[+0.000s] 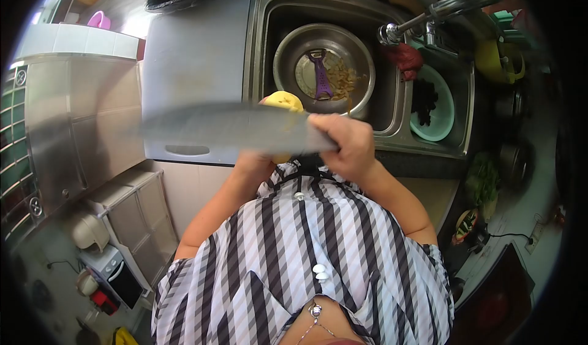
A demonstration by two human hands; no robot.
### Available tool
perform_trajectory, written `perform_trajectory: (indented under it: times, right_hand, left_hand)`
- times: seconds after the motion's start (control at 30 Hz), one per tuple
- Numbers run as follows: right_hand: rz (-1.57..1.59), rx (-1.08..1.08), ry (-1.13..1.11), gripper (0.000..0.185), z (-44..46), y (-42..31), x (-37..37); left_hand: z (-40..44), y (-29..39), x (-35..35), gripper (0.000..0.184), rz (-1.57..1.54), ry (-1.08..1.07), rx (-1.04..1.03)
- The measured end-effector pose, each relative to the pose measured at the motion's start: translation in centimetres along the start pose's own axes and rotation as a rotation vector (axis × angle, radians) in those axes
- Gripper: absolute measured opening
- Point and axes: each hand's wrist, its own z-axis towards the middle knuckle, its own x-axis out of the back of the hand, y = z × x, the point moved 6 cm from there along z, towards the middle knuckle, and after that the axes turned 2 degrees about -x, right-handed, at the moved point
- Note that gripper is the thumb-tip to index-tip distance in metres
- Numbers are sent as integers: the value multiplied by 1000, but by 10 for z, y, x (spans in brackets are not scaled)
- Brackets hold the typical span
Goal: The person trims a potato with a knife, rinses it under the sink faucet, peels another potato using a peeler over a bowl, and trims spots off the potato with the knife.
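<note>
My right hand (348, 144) is closed around the handle end of a large kitchen knife (226, 127). Its wide blade points left across my front and is smeared by motion. Behind the blade, my left hand (256, 161) holds a yellow peeled potato (284, 100), whose top shows above the blade. The blade hides most of my left fingers. Whether the blade touches the potato I cannot tell. Just beyond, a metal basin (283, 51) sits in the sink, with a purple peeler (320, 75) and brownish peelings (343, 76) in it.
A pale cutting board (196, 45) lies left of the sink (260, 32). The faucet (422, 20) reaches over the sink's right side. A mint-green bowl (446, 109) with dark pieces stands at the right, near a red bundle (404, 60). Leafy greens (484, 182) lie further right.
</note>
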Motion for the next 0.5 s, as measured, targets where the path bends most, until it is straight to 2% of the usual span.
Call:
perform_trajectory:
  times: [0.03,0.1,0.17,0.5]
  right_hand:
    - [-65,58,-67,34,-2,-10,-4]
    - [-125,146,-118,44,-2,-22,-5]
    - [-130,184,-108,44,-3,-22,-7]
    - [-138,156,-165,48,1,-22,-7]
  left_hand:
    - [8,-4,12,57,6,233,57]
    - [9,-5,12,50,106,155,-145]
    - [9,-7,14,48,136,103,-185]
    - [11,-6,17,52,108,65,-173]
